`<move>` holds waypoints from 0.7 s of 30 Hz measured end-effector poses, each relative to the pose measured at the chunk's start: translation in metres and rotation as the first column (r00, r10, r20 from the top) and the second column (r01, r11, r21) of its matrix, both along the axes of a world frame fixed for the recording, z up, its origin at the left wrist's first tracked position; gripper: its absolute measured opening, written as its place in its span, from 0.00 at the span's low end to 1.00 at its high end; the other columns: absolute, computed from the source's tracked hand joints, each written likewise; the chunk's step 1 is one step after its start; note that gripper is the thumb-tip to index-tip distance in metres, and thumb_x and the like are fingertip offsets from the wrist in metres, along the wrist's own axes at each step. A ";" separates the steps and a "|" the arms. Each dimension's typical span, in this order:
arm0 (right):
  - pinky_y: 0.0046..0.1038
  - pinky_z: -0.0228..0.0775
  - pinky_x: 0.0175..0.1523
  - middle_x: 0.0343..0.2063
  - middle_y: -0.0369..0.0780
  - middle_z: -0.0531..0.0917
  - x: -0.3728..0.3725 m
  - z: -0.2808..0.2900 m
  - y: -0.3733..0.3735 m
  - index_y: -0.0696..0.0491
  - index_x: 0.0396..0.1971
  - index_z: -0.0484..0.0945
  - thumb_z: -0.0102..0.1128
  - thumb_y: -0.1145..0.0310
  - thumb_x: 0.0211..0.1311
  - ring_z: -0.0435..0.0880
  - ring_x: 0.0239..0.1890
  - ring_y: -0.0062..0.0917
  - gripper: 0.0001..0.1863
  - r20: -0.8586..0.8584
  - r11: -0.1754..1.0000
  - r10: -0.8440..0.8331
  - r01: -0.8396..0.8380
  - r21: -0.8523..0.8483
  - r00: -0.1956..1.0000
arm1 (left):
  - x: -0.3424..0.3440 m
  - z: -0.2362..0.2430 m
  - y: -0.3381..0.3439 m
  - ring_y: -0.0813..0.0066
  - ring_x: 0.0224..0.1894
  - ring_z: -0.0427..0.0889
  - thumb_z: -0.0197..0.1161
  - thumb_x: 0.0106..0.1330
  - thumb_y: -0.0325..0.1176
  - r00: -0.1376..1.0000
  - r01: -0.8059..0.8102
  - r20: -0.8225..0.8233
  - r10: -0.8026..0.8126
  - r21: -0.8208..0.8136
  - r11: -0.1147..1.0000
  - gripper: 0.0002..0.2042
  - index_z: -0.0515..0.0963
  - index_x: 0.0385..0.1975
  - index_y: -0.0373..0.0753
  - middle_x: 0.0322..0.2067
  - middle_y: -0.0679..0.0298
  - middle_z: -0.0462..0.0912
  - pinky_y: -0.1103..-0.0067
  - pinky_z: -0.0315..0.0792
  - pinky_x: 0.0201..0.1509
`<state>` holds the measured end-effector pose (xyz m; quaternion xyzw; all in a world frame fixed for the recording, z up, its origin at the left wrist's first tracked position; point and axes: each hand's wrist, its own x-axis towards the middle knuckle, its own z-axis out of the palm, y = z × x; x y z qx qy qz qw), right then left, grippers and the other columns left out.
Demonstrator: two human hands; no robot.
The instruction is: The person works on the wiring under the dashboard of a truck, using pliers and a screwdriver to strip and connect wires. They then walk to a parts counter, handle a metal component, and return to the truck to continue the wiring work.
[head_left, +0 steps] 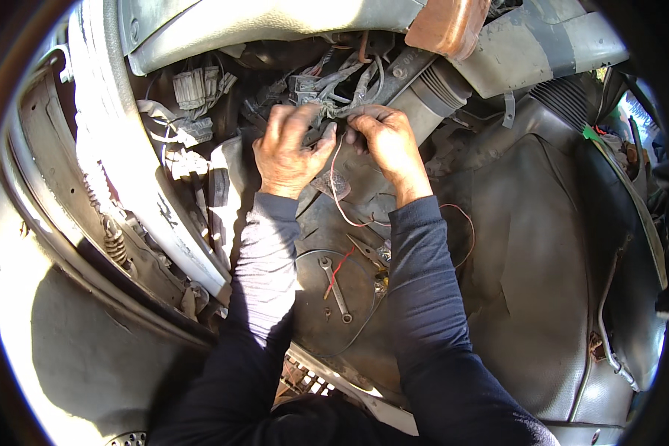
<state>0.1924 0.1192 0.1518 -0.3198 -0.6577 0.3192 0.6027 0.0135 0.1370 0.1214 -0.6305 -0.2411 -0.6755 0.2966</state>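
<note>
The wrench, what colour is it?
Silvery grey; the wrench shows best in the head view.

Left hand [288, 152]: eleven o'clock, touching grey wire bundle [334, 111]
Right hand [385, 141]: one o'clock, pinching the bundle
Thin wire [334, 186]: twelve o'clock, trailing down between hands
Wrench [337, 293]: six o'clock, crossed by red wire [345, 262]
Pliers [367, 251]: four o'clock

Dark vehicle floor mat [516, 312], with a pale, sunlit door frame [119, 141] at left.
</note>
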 end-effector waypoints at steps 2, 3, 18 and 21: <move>0.23 0.67 0.29 0.22 0.37 0.82 -0.002 -0.003 0.003 0.63 0.31 0.84 0.57 0.75 0.63 0.75 0.22 0.19 0.08 -0.075 1.000 0.029 -0.029 -0.008 0.997 | 0.004 -0.002 -0.001 0.69 0.34 0.86 0.78 0.52 0.30 0.998 -0.036 -0.060 0.031 -0.084 0.996 0.15 0.86 0.41 0.47 0.36 0.66 0.80 0.73 0.82 0.36; 0.23 0.67 0.28 0.21 0.36 0.81 -0.004 -0.005 0.004 0.62 0.32 0.85 0.57 0.75 0.63 0.75 0.21 0.18 0.08 -0.121 0.999 0.046 -0.047 -0.004 0.992 | 0.005 -0.002 0.000 0.69 0.34 0.86 0.78 0.53 0.30 0.998 -0.048 -0.047 0.045 -0.072 0.996 0.14 0.86 0.40 0.48 0.36 0.67 0.80 0.73 0.82 0.35; 0.25 0.69 0.30 0.28 0.40 0.83 -0.014 -0.016 0.012 0.63 0.38 0.81 0.58 0.79 0.66 0.76 0.24 0.21 0.05 -0.394 0.939 0.297 -0.341 -0.046 0.870 | 0.010 0.013 -0.008 0.60 0.30 0.87 0.69 0.67 0.35 0.992 -0.125 -0.019 0.124 -0.119 0.985 0.04 0.83 0.36 0.46 0.41 0.68 0.79 0.65 0.79 0.30; 0.26 0.69 0.30 0.30 0.41 0.84 -0.016 -0.018 0.016 0.63 0.39 0.81 0.58 0.79 0.67 0.77 0.23 0.22 0.05 -0.484 0.899 0.374 -0.437 -0.019 0.791 | 0.014 0.019 -0.011 0.61 0.31 0.86 0.71 0.64 0.35 0.989 -0.149 -0.013 0.149 -0.174 0.973 0.05 0.85 0.36 0.46 0.40 0.65 0.78 0.67 0.79 0.33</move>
